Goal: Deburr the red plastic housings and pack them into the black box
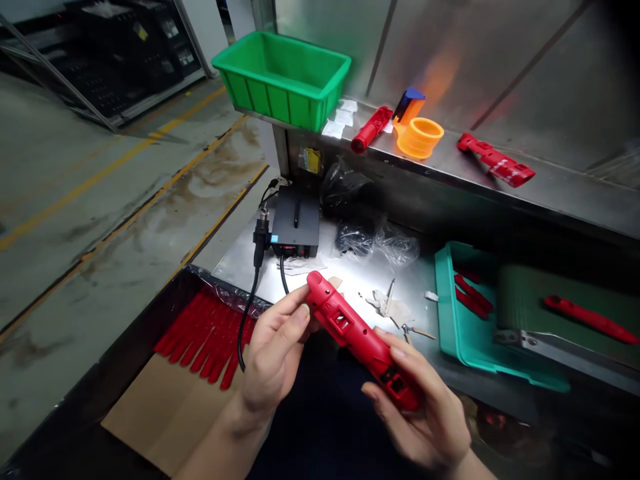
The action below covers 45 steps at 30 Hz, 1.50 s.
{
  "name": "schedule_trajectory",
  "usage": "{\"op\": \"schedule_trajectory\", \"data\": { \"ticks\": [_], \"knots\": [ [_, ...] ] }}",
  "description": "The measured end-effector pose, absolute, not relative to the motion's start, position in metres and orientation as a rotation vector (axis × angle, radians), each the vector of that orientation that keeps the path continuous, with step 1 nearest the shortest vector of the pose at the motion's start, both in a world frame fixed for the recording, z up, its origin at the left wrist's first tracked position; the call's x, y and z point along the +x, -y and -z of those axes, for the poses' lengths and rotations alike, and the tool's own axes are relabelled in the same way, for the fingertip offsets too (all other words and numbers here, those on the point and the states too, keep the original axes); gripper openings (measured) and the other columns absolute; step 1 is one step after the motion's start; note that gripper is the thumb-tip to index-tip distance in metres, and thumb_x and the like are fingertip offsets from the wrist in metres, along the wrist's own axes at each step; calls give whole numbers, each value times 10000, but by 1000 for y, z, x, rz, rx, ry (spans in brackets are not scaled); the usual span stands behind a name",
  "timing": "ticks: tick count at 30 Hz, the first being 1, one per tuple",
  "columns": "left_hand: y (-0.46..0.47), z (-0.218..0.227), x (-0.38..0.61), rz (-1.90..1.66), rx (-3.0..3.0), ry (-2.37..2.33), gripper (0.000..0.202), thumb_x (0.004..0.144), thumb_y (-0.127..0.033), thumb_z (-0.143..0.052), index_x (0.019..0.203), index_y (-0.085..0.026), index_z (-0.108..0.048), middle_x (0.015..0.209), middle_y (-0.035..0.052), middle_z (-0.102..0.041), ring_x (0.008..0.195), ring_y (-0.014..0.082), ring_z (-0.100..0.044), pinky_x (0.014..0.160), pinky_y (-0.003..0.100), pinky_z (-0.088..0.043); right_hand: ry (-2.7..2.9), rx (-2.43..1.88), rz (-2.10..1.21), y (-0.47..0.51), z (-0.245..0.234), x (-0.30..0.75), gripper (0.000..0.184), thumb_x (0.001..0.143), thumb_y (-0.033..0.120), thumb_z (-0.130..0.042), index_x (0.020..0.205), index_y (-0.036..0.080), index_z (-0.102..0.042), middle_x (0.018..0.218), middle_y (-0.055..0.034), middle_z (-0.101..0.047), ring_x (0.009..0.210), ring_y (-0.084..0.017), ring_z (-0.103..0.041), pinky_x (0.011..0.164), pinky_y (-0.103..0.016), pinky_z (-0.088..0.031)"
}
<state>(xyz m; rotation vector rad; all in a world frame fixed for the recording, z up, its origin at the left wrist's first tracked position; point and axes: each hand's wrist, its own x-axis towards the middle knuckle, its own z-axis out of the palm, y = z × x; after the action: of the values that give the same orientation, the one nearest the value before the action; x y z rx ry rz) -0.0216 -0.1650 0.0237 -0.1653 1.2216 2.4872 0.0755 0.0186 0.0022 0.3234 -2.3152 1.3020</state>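
Long red plastic housing is tilted between my hands, near side of shiny metal bench. L hand pinches upper end, thumb and fingers closed; R hand lies round lower end, half curled, thumb contact unclear. Risk: housing could pivot or drop if R fingers slacken, L hold being fingertips only. Thick black cable close by L hand, poss. snag. Also: dark boxy unit beyond; teal plastic tray w/ red pcs limits room to R.

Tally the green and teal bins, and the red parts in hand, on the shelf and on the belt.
Held red part: 1
Red parts on shelf: 2
Red part on belt: 1
Green bin: 1
Teal bin: 1
Total: 6
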Motion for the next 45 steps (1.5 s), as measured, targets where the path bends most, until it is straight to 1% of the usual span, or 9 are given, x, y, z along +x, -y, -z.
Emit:
{"op": "schedule_trajectory", "data": {
  "ticks": [7, 12, 21, 25, 28, 31, 37, 43, 45],
  "knots": [
    [177, -22, -27, -2453, -188, -1215, 347, 929, -332, -692, 1218, -148, -752, 1082, 122, -798, 998, 263, -747, 919, 352, -572, 2327, 143, -1360, 2, 6, 85, 704, 830, 65, -749, 1474, 220, -508, 1380, -140, -653, 1232, -316, -677, 1026, -420, -610],
    [186, -24, -26, -2425, -132, -1158, 350, 967, -318, -649, 1278, -176, -722, 1143, 111, -784, 1048, 251, -731, 965, 344, -549, 2321, 51, -1496, 16, 7, 88, 648, 860, 104, -734, 1457, 221, -512, 1358, -173, -655, 1169, -354, -709, 859, -409, -679],
    [202, -20, -23, -2459, -199, -1206, 373, 946, -353, -672, 1272, -180, -723, 1182, 120, -763, 1058, 274, -718, 947, 379, -558, 2347, -77, -1549, 30, 12, 88, 677, 832, 146, -784, 1451, 234, -524, 1303, -146, -700, 997, -308, -774, 852, -395, -669],
    [203, -22, -22, -2486, -149, -1202, 319, 988, -302, -607, 1281, -201, -685, 1247, 110, -710, 1078, 245, -680, 914, 364, -573, 2068, -310, -2367, 42, -8, 76, 396, 973, 350, -632, 1341, 210, -589, 1093, -125, -772, 798, -251, -782, 725, -367, -659],
    [202, -24, -21, -2453, -201, -1207, 330, 1001, -279, -572, 1318, -201, -620, 1312, 117, -651, 1110, 248, -648, 893, 370, -573, 1538, -503, -2991, 55, -21, 66, 448, 1019, 525, -471, 1250, 167, -611, 940, -116, -765, 611, -208, -735, 579, -340, -628],
    [201, -25, -19, -2439, -263, -1227, 352, 1000, -282, -569, 1339, -189, -591, 1344, 123, -624, 1124, 249, -637, 892, 359, -566, 1282, -646, -3225, 63, -24, 64, 522, 975, 646, -468, 1169, 183, -609, 798, -64, -733, 482, -159, -653, 487, -286, -574],
    [200, -30, -15, -2419, -257, -1237, 365, 1008, -294, -573, 1361, -202, -583, 1418, 101, -614, 1252, 268, -595, 939, 337, -547, 1244, -585, -3485, 61, -18, 72, 705, 943, 774, -329, 775, 155, -622, 484, -12, -551, 393, -130, -546, 421, -213, -468],
    [198, -31, -11, -2398, -222, -1325, 372, 991, -316, -612, 1352, -226, -601, 1420, 75, -622, 1271, 266, -593, 951, 331, -548, 888, -580, -3495, 63, -17, 77, 531, 962, 677, -465, 1215, 219, -557, 729, 8, -690, 388, -109, -564, 420, -237, -519],
    [198, -31, -9, -2404, -205, -1354, 374, 986, -317, -625, 1352, -246, -603, 1433, 61, -613, 1300, 268, -575, 991, 338, -537, 797, -549, -3514, 64, -15, 79, 511, 984, 639, -458, 1262, 216, -528, 732, -2, -701, 398, -123, -587, 423, -245, -525]
  ]
}}
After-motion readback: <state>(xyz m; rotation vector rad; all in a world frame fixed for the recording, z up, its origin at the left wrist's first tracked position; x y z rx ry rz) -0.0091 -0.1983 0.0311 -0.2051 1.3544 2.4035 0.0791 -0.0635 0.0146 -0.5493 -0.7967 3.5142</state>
